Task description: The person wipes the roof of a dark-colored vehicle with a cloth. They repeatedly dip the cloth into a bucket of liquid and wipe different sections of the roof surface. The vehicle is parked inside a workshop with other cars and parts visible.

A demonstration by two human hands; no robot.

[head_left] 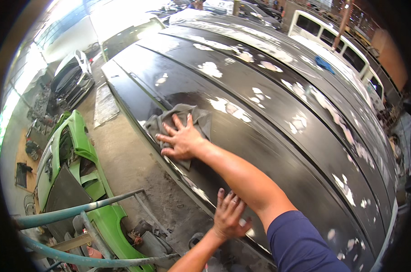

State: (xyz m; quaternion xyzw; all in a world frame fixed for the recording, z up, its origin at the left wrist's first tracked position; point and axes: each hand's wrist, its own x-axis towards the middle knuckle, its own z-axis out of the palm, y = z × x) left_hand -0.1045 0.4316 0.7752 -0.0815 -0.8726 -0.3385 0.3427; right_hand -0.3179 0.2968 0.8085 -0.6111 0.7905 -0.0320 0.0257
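Observation:
My right hand (183, 141) lies flat with its fingers spread on a grey cloth (200, 119), pressing it against a large dark ribbed vehicle roof (259, 158) near its left edge. Under the palm the cloth is bunched, and its folds stick out around the fingers. My left hand (230, 215) rests nearer to me on the same roof edge, palm down, fingers extended and nothing in it. The right forearm passes over the roof just above the left fingertips. White and pinkish patches (230, 109) are scattered across the black surface between long raised ribs.
A teal metal rail (78, 216) juts in at lower left. Below the roof, on the concrete floor (126, 149), stand green car body parts (85, 149). A partly stripped car (72, 75) is farther left. A white van body (332, 43) and a blue cloth (324, 65) appear at far right.

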